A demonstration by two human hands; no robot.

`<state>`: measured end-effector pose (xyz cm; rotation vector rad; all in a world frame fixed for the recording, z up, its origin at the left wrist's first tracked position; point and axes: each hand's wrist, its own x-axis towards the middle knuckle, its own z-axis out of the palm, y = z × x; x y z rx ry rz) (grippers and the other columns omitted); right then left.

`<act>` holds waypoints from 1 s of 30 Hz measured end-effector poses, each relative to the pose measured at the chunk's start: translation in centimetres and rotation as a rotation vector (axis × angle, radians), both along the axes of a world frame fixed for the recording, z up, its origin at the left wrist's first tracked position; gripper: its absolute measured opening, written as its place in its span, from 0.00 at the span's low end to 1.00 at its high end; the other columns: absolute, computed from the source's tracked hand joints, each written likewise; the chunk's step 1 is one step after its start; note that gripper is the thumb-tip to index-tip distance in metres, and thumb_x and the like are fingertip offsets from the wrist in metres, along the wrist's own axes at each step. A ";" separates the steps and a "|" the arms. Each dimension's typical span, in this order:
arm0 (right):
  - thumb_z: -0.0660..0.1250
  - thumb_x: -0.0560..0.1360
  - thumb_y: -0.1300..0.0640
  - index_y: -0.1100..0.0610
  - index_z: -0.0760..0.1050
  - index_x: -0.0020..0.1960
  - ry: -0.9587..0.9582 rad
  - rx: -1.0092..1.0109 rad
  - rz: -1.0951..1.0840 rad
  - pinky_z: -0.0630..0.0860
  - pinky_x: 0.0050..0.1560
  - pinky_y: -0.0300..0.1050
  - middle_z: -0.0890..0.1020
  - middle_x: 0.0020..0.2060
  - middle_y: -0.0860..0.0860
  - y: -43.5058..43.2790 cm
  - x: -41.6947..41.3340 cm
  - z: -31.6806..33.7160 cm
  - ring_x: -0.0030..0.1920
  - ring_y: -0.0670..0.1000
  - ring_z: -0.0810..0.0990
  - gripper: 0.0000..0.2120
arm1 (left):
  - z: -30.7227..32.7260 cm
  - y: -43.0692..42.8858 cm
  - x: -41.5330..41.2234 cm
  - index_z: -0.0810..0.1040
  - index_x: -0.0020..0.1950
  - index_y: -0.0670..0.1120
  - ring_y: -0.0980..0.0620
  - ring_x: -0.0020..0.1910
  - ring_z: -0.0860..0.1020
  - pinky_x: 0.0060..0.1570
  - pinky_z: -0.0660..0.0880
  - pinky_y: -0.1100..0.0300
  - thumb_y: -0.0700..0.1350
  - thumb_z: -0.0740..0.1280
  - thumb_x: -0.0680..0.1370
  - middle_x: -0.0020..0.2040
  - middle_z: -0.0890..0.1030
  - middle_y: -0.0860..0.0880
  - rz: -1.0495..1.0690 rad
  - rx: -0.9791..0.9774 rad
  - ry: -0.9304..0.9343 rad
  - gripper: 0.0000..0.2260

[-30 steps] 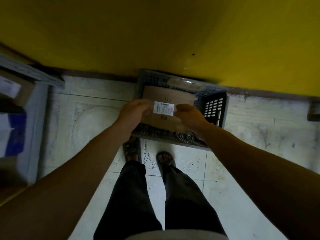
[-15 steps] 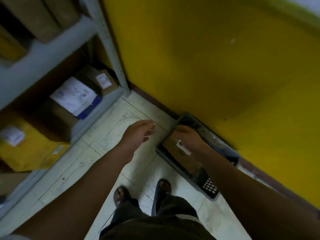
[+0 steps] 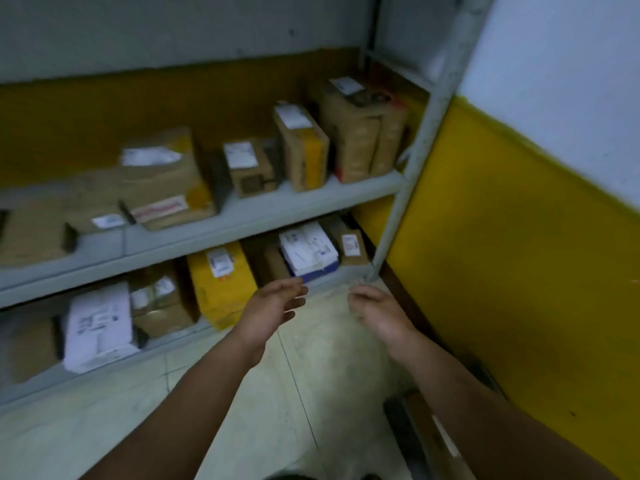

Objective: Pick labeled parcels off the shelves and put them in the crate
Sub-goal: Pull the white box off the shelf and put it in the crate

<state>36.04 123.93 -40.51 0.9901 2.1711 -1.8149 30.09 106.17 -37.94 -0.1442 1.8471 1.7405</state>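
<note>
From the head view, holding nothing: left hand (image 3: 273, 306) and right hand (image 3: 377, 311) both loose and open, held out near the right end of the lower shelf (image 3: 166, 341), with labeled parcels along its front edge, a yellow parcel (image 3: 221, 289), a white and blue parcel (image 3: 308, 252) and a small brown box (image 3: 351, 245) in the right corner. Likely light, the flat white one a bit bendy and the boxes stiff, so best taken by two side edges. Mind the shelf post (image 3: 401, 199) at that corner, the upper shelf (image 3: 277, 209) close above, and the crate (image 3: 398, 424) down on the floor by the right arm.

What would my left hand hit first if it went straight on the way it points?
Probably the flat white parcel with the blue edge, just beyond the left hand; depth is unclear.
</note>
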 end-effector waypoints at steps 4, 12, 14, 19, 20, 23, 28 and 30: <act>0.68 0.77 0.58 0.52 0.80 0.57 0.091 0.012 0.085 0.73 0.66 0.51 0.82 0.57 0.51 -6.5 -3.5 2.9 0.59 0.51 0.79 0.09 | 2.9 -7.2 -1.8 0.80 0.57 0.46 0.51 0.53 0.80 0.54 0.73 0.59 0.42 0.63 0.80 0.55 0.83 0.47 0.101 0.036 0.055 0.08; 0.66 0.79 0.55 0.50 0.76 0.62 0.258 0.009 0.410 0.72 0.68 0.50 0.80 0.60 0.49 -22.2 -10.4 9.8 0.62 0.49 0.77 0.12 | 9.0 -23.6 -3.8 0.80 0.59 0.45 0.51 0.56 0.80 0.56 0.73 0.58 0.43 0.65 0.79 0.55 0.83 0.48 0.303 0.082 0.191 0.10; 0.66 0.79 0.54 0.48 0.76 0.61 0.279 -0.011 0.442 0.73 0.66 0.50 0.80 0.60 0.49 -25.7 -11.4 10.8 0.61 0.49 0.78 0.10 | 9.9 -26.5 -3.7 0.79 0.60 0.45 0.51 0.56 0.80 0.56 0.74 0.60 0.43 0.65 0.79 0.55 0.83 0.47 0.337 0.100 0.212 0.11; 0.65 0.80 0.55 0.52 0.76 0.63 0.326 -0.028 0.567 0.75 0.62 0.45 0.80 0.57 0.47 -32.7 -13.7 13.1 0.60 0.48 0.78 0.12 | 11.9 -32.4 -4.4 0.80 0.58 0.48 0.53 0.56 0.80 0.49 0.75 0.63 0.44 0.64 0.80 0.55 0.83 0.50 0.406 0.099 0.272 0.09; 0.65 0.80 0.55 0.51 0.77 0.62 0.340 -0.029 0.586 0.75 0.62 0.45 0.80 0.57 0.47 -33.8 -14.3 13.6 0.60 0.48 0.78 0.11 | 12.2 -33.3 -4.9 0.80 0.57 0.49 0.53 0.56 0.80 0.51 0.75 0.61 0.45 0.64 0.80 0.55 0.84 0.51 0.424 0.095 0.284 0.08; 0.64 0.80 0.54 0.51 0.76 0.64 0.356 -0.021 0.650 0.75 0.62 0.45 0.80 0.59 0.48 -36.8 -16.9 14.7 0.59 0.46 0.78 0.13 | 13.1 -36.2 -6.5 0.81 0.57 0.51 0.54 0.56 0.81 0.59 0.74 0.56 0.47 0.66 0.79 0.54 0.84 0.52 0.491 0.103 0.336 0.08; 0.63 0.81 0.53 0.51 0.75 0.66 0.420 -0.041 0.733 0.74 0.63 0.44 0.78 0.61 0.48 -40.7 -21.1 16.4 0.61 0.47 0.77 0.14 | 14.7 -39.8 -9.9 0.80 0.57 0.50 0.54 0.55 0.81 0.57 0.75 0.58 0.46 0.65 0.79 0.54 0.84 0.52 0.546 0.117 0.395 0.09; 0.63 0.81 0.53 0.50 0.75 0.66 0.459 -0.055 0.766 0.73 0.66 0.47 0.78 0.61 0.48 -42.9 -23.4 17.3 0.62 0.48 0.77 0.14 | 15.4 -41.7 -12.1 0.80 0.58 0.48 0.55 0.54 0.82 0.53 0.75 0.60 0.45 0.65 0.79 0.54 0.85 0.51 0.584 0.116 0.418 0.09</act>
